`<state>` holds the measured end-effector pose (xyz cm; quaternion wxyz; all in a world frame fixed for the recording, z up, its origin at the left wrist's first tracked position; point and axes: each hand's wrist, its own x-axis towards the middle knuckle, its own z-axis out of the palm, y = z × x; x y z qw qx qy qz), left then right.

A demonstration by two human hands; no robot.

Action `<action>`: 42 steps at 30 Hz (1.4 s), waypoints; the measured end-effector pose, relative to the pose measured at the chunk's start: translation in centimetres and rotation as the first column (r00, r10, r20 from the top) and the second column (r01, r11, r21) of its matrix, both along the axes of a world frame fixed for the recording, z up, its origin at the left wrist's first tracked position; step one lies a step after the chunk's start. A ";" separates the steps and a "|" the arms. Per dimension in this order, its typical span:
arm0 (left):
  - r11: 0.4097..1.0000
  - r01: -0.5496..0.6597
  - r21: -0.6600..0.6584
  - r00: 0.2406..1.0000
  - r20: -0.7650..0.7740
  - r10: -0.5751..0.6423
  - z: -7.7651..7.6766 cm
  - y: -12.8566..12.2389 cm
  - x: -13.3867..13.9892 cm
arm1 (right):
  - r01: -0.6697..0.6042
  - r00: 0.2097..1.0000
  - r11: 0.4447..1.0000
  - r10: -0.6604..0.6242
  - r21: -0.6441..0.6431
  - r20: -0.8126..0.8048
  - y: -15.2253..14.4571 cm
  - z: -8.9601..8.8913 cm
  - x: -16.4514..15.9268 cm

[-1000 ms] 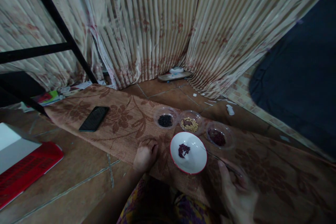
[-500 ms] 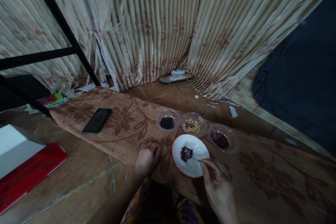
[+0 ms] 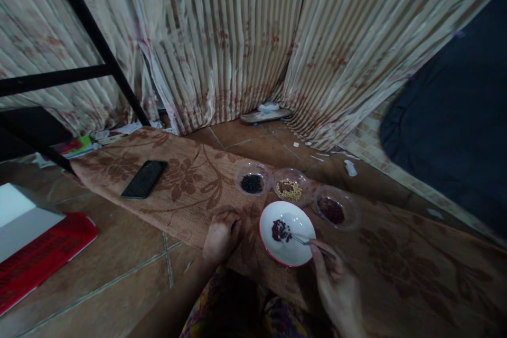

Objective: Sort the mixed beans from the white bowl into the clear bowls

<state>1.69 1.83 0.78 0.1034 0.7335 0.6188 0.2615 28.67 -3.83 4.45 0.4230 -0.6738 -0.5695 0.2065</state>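
Cloth-topped table point(image 3: 186, 202): 1, brown floral, running slantwise; far edge twd the curtain point(image 3: 222, 37), near edge at the person's lap.
R hand point(image 3: 337, 281): 1, at near edge, R of bowl; thumb + fingers pinching the tweezers.
Tweezers point(image 3: 303, 241): 1 pr, thin, tips down inside bowl, just beside the beans there; can't tell if a bean's gripped.
L hand point(image 3: 219, 236): 1, resting at near edge, L of bowl; fingers curled in a loose fist, can't tell if anything's inside.
Bowl point(image 3: 300, 217): 1, white w/ red rim, upright, b/w the 2 hands, nr the near edge.
Bowl beans point(image 3: 279, 230): 1 loose cluster, dk red, L of bowl's cntr, a few strays on its R side; too small to count.
Clear dishes: 3, in a row along far edge, beyond the bowl.
L dish point(image 3: 246, 170): 1 batch black beans point(image 3: 251, 184).
Mid dish point(image 3: 291, 174): 1 batch yellow beans point(image 3: 295, 195), bare patch in middle.
R dish point(image 3: 350, 216): 1 batch dk red beans point(image 3: 331, 210).
Phone point(image 3: 143, 179): 1, black, flat nr table's L end, well apart from bowl.
Floor: 1 red-and-white box point(image 3: 51, 237) off near edge, L side; 1 skateboard-like board point(image 3: 263, 115) beyond far edge.
Black frame point(image 3: 51, 78): 1, at table's L end.
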 end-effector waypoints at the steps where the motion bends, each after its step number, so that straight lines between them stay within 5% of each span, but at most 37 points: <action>1: 1.000 -0.002 0.003 1.000 0.001 0.002 -0.1 0.0 0.0 | 0.022 1.000 0.999 -0.022 -0.024 -0.003 -0.4 0.1 0.3; 5: 1.000 -0.006 0.002 1.000 -0.010 0.006 -0.2 0.1 0.0 | 0.078 0.996 0.997 -0.078 -0.013 -0.031 -0.6 0.2 0.3; 11: 1.000 -0.007 0.013 1.000 -0.004 0.007 -0.2 0.1 -0.1 | -0.085 0.994 0.990 0.092 0.110 -0.061 1.6 0.1 -3.2; 20: 1.000 -0.012 0.018 1.000 -0.016 0.013 -0.5 0.2 -0.1 | -0.037 0.999 0.998 0.039 0.047 -0.035 -0.4 0.8 -1.7; 26: 1.000 -0.016 0.019 1.000 -0.006 0.016 -0.4 0.2 -0.1 | -0.181 0.977 0.983 0.180 0.001 -0.110 -0.6 0.8 -2.4; 32: 1.000 -0.013 0.012 1.000 -0.015 0.013 -0.4 0.2 -0.1 | 0.005 0.980 0.999 -0.013 -0.042 -0.196 -2.0 0.5 -0.2; 38: 1.000 -0.012 0.017 1.000 -0.004 0.013 -0.6 0.3 -0.2 | -0.099 0.957 0.994 0.086 -0.034 -0.275 -2.1 -0.1 -0.7; 42: 1.000 -0.015 0.024 1.000 -0.006 0.015 -0.6 0.3 -0.2 | -0.057 0.968 0.998 0.050 -0.023 -0.244 -0.9 -0.1 -1.3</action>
